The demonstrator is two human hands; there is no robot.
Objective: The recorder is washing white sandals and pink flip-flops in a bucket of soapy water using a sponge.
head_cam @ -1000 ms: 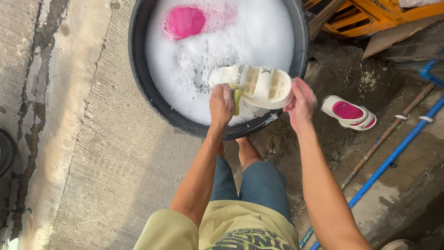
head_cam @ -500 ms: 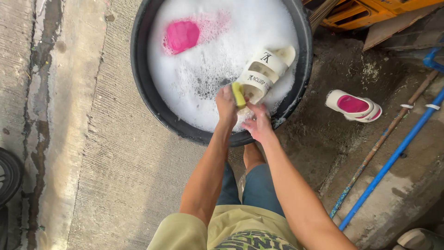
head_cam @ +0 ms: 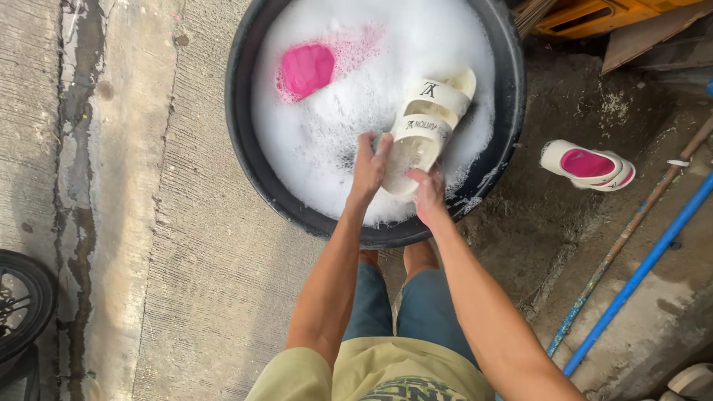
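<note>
Both hands meet at the heel end of a cream two-strap slide sandal (head_cam: 425, 131), which lies tilted over the foam inside a round black tub (head_cam: 245, 160). The left hand (head_cam: 369, 165) presses against the sandal's left edge with its fingers curled upward; whether something is tucked in its palm cannot be made out, since the fingers hide that side. The right hand (head_cam: 428, 194) pinches the heel from below, thumb on the rim, so the sandal is held between the two. The sole's underside and the water under the suds are hidden; thick white foam (head_cam: 334, 141) covers nearly the whole basin. Up and to the left of the grip, a smooth pink rounded shape (head_cam: 307, 69) pokes out of the foam, most of it buried, so its kind is unclear. To the right of the hands, outside the tub on damp, gritty ground, lies a white sandal with a pink footbed (head_cam: 587, 165). A blue pipe (head_cam: 639, 271) and a rusty thinner one run diagonally beyond it, both cut off by the frame edge.
</note>
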